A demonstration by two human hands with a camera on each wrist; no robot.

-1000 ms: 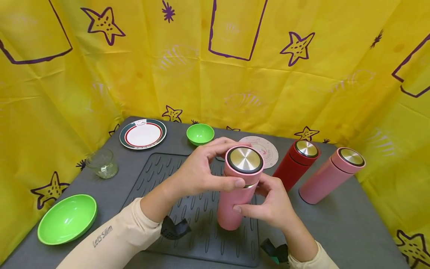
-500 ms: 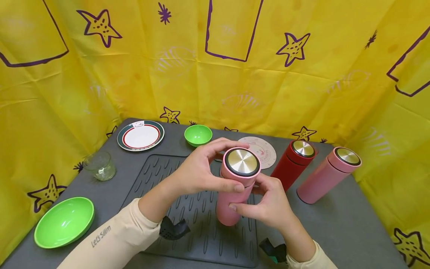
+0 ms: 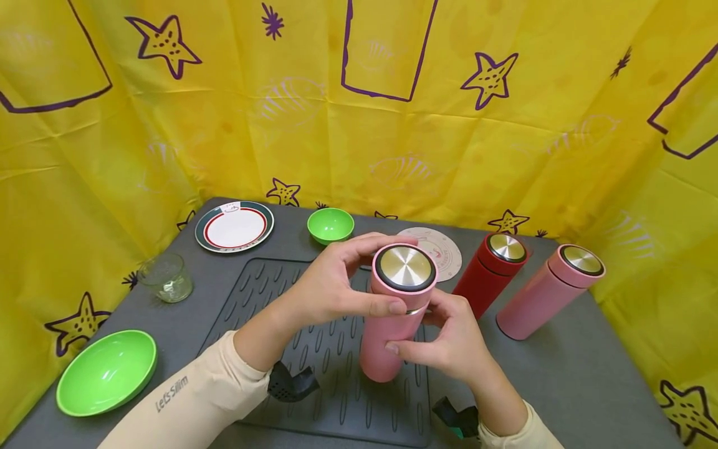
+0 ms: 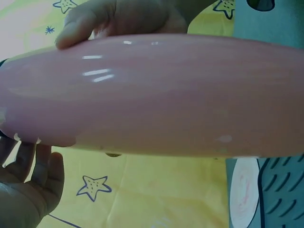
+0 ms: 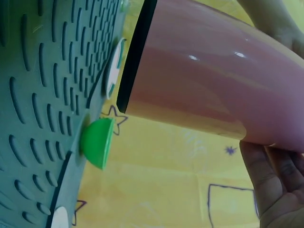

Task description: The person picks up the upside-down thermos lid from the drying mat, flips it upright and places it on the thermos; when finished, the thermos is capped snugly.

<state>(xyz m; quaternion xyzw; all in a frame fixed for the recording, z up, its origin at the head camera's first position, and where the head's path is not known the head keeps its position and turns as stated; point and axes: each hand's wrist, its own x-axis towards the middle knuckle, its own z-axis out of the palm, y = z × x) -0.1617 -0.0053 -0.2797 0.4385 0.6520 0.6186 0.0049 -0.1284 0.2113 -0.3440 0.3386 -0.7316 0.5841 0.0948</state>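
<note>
A pink thermos bottle [image 3: 387,340] with a steel-topped pink lid [image 3: 405,271] stands upright on the dark ribbed mat [image 3: 314,355]. My left hand [image 3: 336,284] curls round the lid, thumb in front and fingers behind. My right hand [image 3: 449,340] grips the bottle's body just under the lid. A thin metal ring shows between lid and body. The left wrist view is filled by the pink bottle [image 4: 156,95]. In the right wrist view the bottle's base [image 5: 190,90] sits above the mat [image 5: 42,95].
A red thermos [image 3: 489,271] and a second pink thermos [image 3: 546,292] stand at the right. At the back are a small green bowl [image 3: 330,224], a rimmed plate [image 3: 234,226] and a round coaster [image 3: 443,248]. A glass [image 3: 166,277] and a large green bowl [image 3: 106,371] sit at the left. Yellow cloth walls the table.
The bottle stays between both hands on the mat; the metal ring under the lid, hidden half a second ago, shows again. The hands have barely shifted.
</note>
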